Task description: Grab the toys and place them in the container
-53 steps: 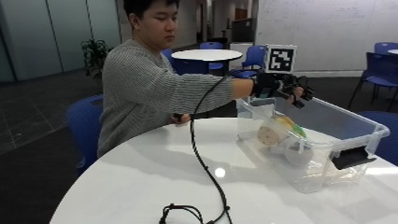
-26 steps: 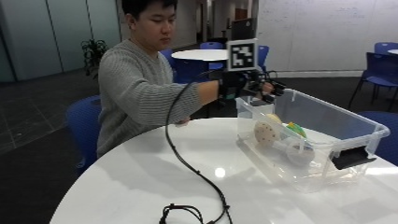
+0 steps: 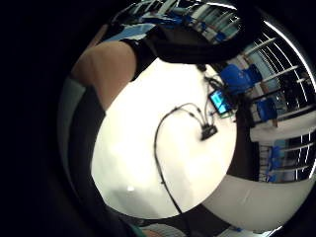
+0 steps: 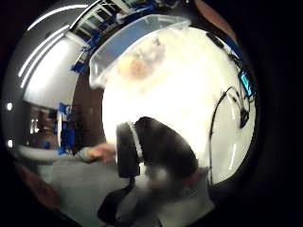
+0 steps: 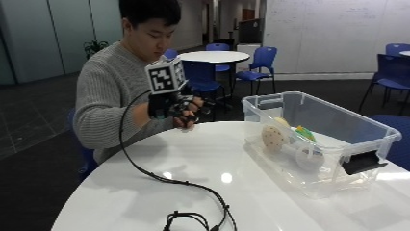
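Your gloved right hand has pulled back from the container, fingers loosely curled, holding nothing. Toys inside look light (probably soft); take one around its middle.

Outside view across table; palm views overhead.

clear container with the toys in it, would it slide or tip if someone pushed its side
The clear container would probably slide rather than tip: it sits low and long on the glossy white table. It likely feels light, since its walls look thin and only a few toys lie inside.
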Action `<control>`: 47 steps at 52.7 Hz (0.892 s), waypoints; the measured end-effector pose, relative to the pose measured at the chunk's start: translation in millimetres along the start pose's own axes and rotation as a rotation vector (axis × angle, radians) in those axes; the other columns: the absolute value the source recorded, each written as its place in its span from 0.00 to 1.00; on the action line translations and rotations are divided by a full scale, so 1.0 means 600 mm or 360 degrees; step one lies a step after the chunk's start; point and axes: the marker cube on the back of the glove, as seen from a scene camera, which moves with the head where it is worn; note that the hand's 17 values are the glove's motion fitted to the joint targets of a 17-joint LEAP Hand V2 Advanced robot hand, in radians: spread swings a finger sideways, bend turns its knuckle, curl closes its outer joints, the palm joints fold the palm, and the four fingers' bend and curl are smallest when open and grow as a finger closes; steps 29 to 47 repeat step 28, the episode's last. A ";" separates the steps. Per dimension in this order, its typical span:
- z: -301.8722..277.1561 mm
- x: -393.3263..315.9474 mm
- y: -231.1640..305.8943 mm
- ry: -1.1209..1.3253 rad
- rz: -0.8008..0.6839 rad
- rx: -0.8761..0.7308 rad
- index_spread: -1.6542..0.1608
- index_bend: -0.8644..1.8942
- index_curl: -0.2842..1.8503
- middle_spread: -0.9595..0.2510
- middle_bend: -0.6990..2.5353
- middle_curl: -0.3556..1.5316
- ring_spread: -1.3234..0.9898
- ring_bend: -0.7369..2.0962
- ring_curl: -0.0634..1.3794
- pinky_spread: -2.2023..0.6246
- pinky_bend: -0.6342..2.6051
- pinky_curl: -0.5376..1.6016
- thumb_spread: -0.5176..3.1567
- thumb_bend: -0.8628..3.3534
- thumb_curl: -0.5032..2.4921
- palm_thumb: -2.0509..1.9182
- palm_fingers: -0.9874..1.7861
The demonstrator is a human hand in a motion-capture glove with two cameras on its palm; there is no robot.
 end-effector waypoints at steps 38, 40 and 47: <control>0.151 -0.131 0.266 -0.0357 0.0131 -0.0107 0.69 0.40 0.34 0.65 0.27 0.37 0.51 0.37 0.33 0.80 0.47 0.39 0.49 0.19 0.22 0.50 0.37; 0.151 -0.131 0.266 -0.0357 0.0131 -0.0107 0.69 0.40 0.34 0.65 0.27 0.37 0.51 0.37 0.33 0.80 0.47 0.39 0.49 0.19 0.22 0.50 0.37; 0.151 -0.131 0.266 -0.0357 0.0131 -0.0107 0.69 0.40 0.34 0.65 0.27 0.37 0.51 0.37 0.33 0.80 0.47 0.39 0.49 0.19 0.22 0.50 0.37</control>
